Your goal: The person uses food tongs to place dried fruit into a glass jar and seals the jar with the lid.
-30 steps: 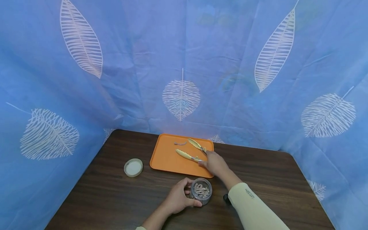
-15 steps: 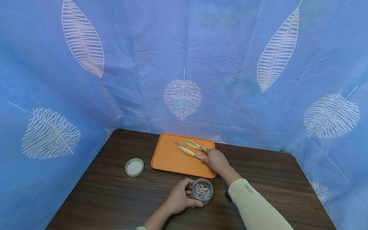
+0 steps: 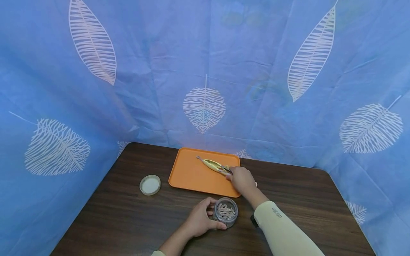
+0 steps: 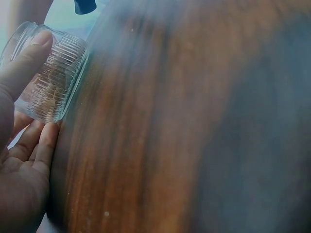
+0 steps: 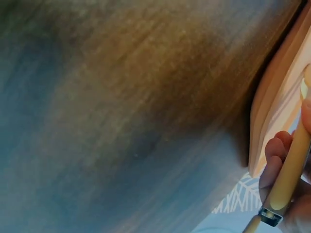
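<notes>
Tongs with yellow ends, nearly together, reach over the orange tray. From the left, a round lid lies on the dark desk, apart from the tray; a thin strip is at the tongs' tips, whether pinched I cannot tell; the left hand grips a clear jar of pale strips before the tray; the right hand grasps the tongs' handles.

blue leaf-printed cloth surrounds the dark bench at its far, left and right edges; a round lid lies toward the left edge.
</notes>
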The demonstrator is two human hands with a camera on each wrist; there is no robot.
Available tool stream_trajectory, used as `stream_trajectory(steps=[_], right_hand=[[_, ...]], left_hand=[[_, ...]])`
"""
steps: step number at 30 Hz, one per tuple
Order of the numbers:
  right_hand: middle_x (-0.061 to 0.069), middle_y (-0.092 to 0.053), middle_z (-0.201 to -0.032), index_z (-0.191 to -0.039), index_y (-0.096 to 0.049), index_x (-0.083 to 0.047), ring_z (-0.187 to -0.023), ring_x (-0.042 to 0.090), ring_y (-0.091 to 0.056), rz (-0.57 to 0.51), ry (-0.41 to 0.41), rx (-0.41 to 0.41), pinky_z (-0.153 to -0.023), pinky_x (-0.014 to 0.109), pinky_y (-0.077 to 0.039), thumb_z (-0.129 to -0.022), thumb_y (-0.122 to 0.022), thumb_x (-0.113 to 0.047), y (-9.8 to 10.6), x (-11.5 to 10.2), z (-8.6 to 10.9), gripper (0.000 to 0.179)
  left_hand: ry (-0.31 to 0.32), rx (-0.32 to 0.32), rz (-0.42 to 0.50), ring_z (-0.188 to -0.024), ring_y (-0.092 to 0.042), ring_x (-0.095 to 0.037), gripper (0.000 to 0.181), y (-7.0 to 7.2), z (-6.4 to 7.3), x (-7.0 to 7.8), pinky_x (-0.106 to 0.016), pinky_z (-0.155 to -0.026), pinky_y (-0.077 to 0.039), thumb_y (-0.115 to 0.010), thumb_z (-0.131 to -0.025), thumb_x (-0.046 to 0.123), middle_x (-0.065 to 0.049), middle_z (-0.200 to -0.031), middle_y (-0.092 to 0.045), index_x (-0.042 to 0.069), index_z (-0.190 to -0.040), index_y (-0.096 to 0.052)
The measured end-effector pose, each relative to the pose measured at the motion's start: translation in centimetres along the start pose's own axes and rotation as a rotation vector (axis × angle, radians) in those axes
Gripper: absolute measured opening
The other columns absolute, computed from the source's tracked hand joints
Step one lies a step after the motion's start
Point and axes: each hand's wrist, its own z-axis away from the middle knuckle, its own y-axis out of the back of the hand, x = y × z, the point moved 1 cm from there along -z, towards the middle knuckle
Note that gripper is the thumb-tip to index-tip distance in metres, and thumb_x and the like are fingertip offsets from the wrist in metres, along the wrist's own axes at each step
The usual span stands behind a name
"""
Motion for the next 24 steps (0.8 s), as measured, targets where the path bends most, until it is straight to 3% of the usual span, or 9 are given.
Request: stream_trajectory(steps=[10,24], right_hand=[[0.015,-0.075,-0.139,-0.149,-0.066,-0.01,-0.121,0.038,-0.073,-0.012,0.017,0.034,-0.101,0.055,-0.061,-0.106,-0.07,-0.039,-0.3,0.4,0.4,0.052],[0.018,-0.071,-0.145,-0.152,-0.063,-0.008,-0.126,0.041,-0.07,-0.057,-0.043,0.023,-0.104,0.058,-0.06,-0.107,-0.07,-0.039,0.1,1.2,1.8,0.054]], left_hand=[[0.014,-0.002,0.0,-0.108,-0.07,-0.016,0.07,0.1,0.0,0.3,-0.032,-0.091,-0.063,-0.104,-0.072,0.026,0.0,-0.126,-0.071,0.02,-0.131,-0.068],[-0.018,0.008,0.006,-0.109,-0.071,-0.018,0.069,-0.1,0.2,0.4,-0.03,-0.092,-0.063,-0.104,-0.072,0.022,-0.004,-0.129,-0.072,0.017,-0.131,-0.068]])
